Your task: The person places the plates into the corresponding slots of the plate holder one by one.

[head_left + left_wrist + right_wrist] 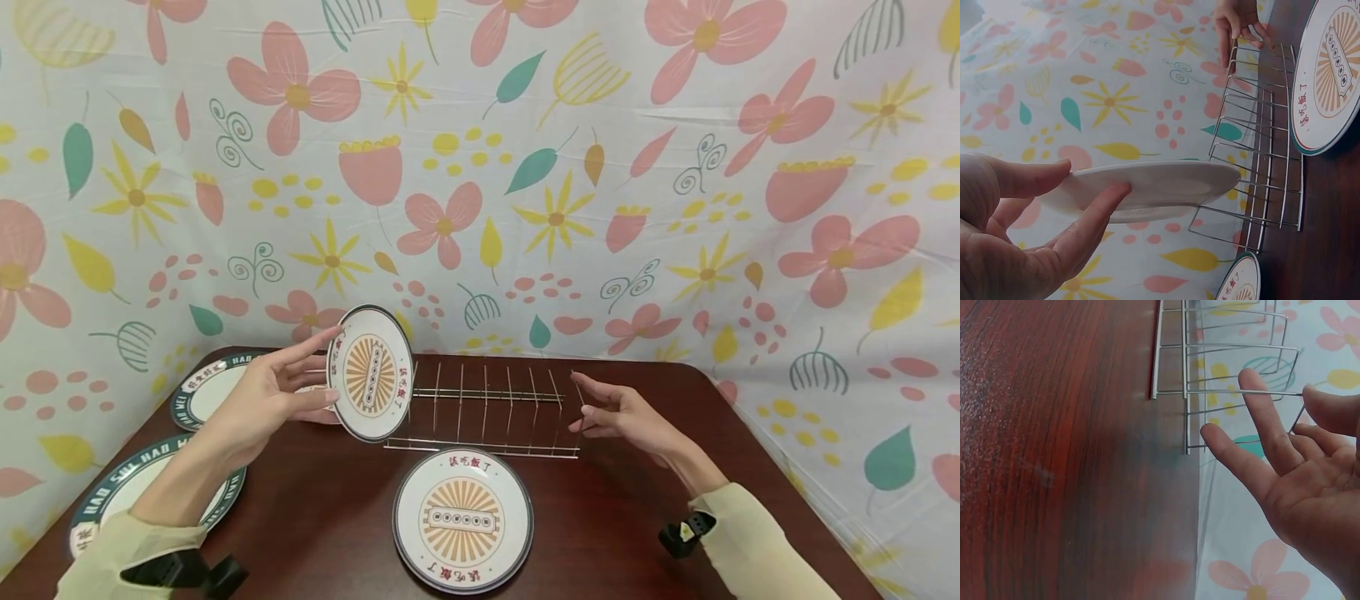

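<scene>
My left hand [262, 396] grips a small white plate [372, 377] at its left edge, thumb on one side and fingers on the other. The plate is tilted up on edge at the left end of a wire plate rack [498, 395], its face with an orange sunburst turned toward me. In the left wrist view, the raised plate [1160, 181] appears nearly edge-on, overlapping the rack's end. At the opposite end, my right hand [626, 417] holds the rack's last upright wire between thumb and fingers, with two fingers stretched out past the wire in the right wrist view.
A matching sunburst plate [463, 542] lies flat in front of the rack. Two green-rimmed plates, one nearer [105, 492] and one farther [197, 404], lie at the left. Another small plate [1242, 280] sits beyond the rack's left end. Behind the dark wooden table [622, 533] hangs a floral cloth [480, 167].
</scene>
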`<control>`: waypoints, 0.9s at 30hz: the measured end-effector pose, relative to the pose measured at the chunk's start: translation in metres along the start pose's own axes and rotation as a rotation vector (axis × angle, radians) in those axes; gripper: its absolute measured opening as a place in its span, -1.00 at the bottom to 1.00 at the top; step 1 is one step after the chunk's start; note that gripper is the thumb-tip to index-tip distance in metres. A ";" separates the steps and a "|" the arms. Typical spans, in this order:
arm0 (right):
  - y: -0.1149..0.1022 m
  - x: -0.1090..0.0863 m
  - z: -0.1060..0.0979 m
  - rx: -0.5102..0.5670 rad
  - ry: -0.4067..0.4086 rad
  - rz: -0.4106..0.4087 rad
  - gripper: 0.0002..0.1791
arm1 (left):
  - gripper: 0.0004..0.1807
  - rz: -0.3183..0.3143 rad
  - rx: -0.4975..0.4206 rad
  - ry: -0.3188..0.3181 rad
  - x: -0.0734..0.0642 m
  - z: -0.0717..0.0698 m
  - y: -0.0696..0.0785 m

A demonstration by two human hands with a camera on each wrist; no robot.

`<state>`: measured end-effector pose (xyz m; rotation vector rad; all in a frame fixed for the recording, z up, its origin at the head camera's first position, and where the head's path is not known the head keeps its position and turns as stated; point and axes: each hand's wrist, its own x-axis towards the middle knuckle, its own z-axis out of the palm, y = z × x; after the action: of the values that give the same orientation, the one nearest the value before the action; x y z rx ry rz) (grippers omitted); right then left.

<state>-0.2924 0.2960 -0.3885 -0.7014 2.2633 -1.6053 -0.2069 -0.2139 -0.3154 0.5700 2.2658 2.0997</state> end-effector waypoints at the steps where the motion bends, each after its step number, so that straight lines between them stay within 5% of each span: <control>1: 0.000 0.000 0.000 -0.001 -0.004 -0.003 -0.26 | -0.13 -0.002 0.001 0.002 0.001 0.000 0.000; 27: -0.006 0.007 -0.011 -0.080 -0.061 0.001 -0.25 | -0.12 -0.104 0.065 0.029 0.038 0.031 -0.001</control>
<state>-0.3026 0.2992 -0.3792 -0.7583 2.2940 -1.4792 -0.2354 -0.1741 -0.3106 0.4156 2.3326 2.0064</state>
